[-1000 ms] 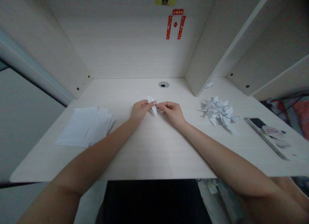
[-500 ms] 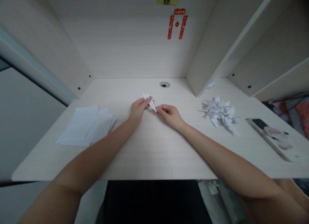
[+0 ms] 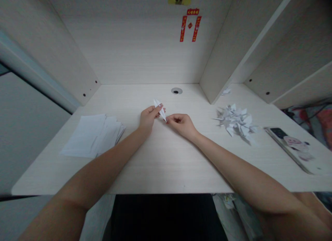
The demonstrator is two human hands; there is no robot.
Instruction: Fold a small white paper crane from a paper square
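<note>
A narrow, pointed piece of folded white paper (image 3: 162,113) is held above the middle of the desk. My left hand (image 3: 148,117) pinches it between thumb and fingers near its upper half. At its lower tip, my right hand (image 3: 183,124) has thumb and forefinger closed together on the point. Several folded paper cranes (image 3: 234,120) lie heaped to the right of my right hand. A stack of white paper sheets (image 3: 88,135) lies to the left of my left forearm.
A phone (image 3: 290,147) in a decorated case lies at the right of the desk (image 3: 155,168). An upright panel (image 3: 220,61) divides the desk's back right. A round cable hole (image 3: 176,91) is near the back wall. Another bit of white paper (image 3: 226,91) sits behind the panel's base.
My right fingers have shifted slightly left and down along the folded paper's tip. The left hand keeps its hold, almost unmoved.
</note>
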